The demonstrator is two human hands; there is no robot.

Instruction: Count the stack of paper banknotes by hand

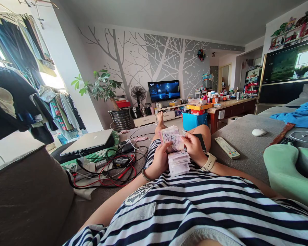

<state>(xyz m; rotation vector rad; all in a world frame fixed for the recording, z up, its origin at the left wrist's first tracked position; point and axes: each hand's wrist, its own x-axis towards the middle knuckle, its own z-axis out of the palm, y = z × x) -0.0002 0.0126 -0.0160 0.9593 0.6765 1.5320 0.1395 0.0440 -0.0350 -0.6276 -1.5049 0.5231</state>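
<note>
My left hand (pixel 160 159) is closed on a fanned bundle of banknotes (pixel 168 132), its thumb on the near edge. At the right side of the front purple note marked 5, my right hand (pixel 193 147) pinches the edge with thumb and fingers. Below both hands, a stack of banknotes (pixel 179 163) lies on my lap over the striped garment (pixel 195 201). A dark phone-like object (pixel 200 141) shows behind my right hand, partly hidden. A beaded bracelet circles my left wrist, and a pale watch (pixel 209 162) my right.
Left on the sofa are tangled cables (pixel 118 167) and a closed laptop (pixel 88 141). To the right lie a remote control (pixel 227 147), a white mouse (pixel 259 132) and a green neck pillow (pixel 279 167). A blue bin (pixel 194 120) and a cluttered table (pixel 236 102) stand beyond.
</note>
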